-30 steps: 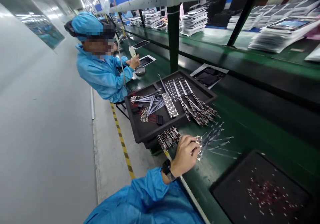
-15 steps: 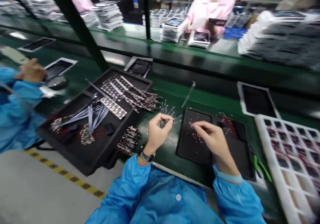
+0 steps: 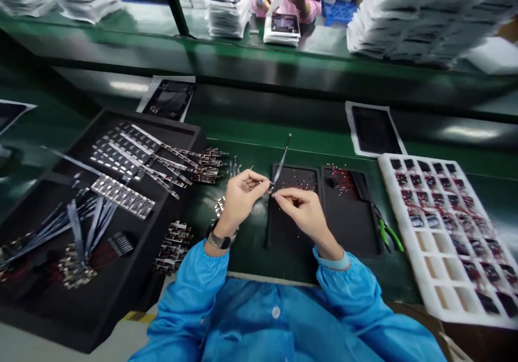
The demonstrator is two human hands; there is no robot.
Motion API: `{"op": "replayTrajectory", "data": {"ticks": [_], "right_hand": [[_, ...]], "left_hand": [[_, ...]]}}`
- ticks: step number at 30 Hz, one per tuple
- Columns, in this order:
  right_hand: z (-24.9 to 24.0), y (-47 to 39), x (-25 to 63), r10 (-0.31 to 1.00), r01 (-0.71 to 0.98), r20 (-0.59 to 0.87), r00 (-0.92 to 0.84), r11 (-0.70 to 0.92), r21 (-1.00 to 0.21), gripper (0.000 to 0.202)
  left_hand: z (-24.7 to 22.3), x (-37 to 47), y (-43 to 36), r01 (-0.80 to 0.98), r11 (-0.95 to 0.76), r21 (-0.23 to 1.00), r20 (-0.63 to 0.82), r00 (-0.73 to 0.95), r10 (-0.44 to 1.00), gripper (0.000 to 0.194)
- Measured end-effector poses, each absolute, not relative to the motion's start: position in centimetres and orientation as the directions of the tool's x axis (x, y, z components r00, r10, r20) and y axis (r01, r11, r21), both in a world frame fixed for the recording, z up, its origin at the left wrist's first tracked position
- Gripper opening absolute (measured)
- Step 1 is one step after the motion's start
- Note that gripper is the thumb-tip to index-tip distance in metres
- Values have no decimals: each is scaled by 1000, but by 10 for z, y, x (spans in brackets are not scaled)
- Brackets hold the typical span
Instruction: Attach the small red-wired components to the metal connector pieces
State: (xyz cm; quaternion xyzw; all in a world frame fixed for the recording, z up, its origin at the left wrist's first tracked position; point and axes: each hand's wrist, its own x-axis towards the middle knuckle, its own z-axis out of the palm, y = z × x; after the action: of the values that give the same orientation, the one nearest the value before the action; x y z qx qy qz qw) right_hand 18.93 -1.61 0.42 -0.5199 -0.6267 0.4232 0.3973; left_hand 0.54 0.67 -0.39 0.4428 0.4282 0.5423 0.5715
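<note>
Green counter point(image 3: 243, 248), shelf point(image 3: 145, 22) of stacks point(image 3: 229, 14) beyond: black tray point(image 3: 165, 122) of circuit strips point(image 3: 121, 195), white foam tray point(image 3: 418, 265) of wired parts point(image 3: 449, 224), smaller dark tray point(image 3: 283, 230) of specks point(image 3: 297, 185). Above its edge, left fingers point(image 3: 253, 175) grip a ribbon strip point(image 3: 282, 162), right fingers point(image 3: 293, 191) pinched together beside it.

compartment tray point(image 3: 453, 316): white, gridded | wires point(image 3: 421, 206) inside it: red | pliers point(image 3: 394, 237) just left of it: bright-green handles | shallow tray point(image 3: 352, 232) left of it: black | tabletop point(image 3: 251, 248) around it: dark green | strip point(image 3: 282, 159) farther left of it: silvery grey
</note>
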Motion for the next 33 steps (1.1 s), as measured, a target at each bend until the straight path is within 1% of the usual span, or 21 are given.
{"op": "replayTrajectory", "data": {"ticks": [3,6,9,12,19,26,30,33], "right_hand": [[2,-14,189,983,381,125,-133,167,-909,22],[-1,-14,191,980,432,156,-123,194,-881,19],[-4,-14,193,981,449,160,-108,192,-873,18],[-6,-16,194,985,450,129,-114,167,-878,19],[1,-16,194,986,413,93,-137,142,-900,20],[-11,-18,193,983,491,139,-117,179,-852,21],[-13,-18,193,989,442,84,-125,131,-887,24],[-8,-16,194,989,375,36,-142,88,-923,25]], "left_hand": [[-6,8,5,-255,71,964,-60,50,997,20],[-9,10,7,-266,130,955,-119,55,991,22],[-11,12,10,-284,194,939,-177,84,981,23],[-11,13,10,-322,243,915,-211,132,969,24],[-12,14,9,-366,281,887,-234,168,958,28],[-15,14,3,-258,214,942,-195,96,976,30],[-13,12,3,-252,200,947,-183,87,979,27],[-12,10,4,-277,215,936,-190,114,975,29]]}}
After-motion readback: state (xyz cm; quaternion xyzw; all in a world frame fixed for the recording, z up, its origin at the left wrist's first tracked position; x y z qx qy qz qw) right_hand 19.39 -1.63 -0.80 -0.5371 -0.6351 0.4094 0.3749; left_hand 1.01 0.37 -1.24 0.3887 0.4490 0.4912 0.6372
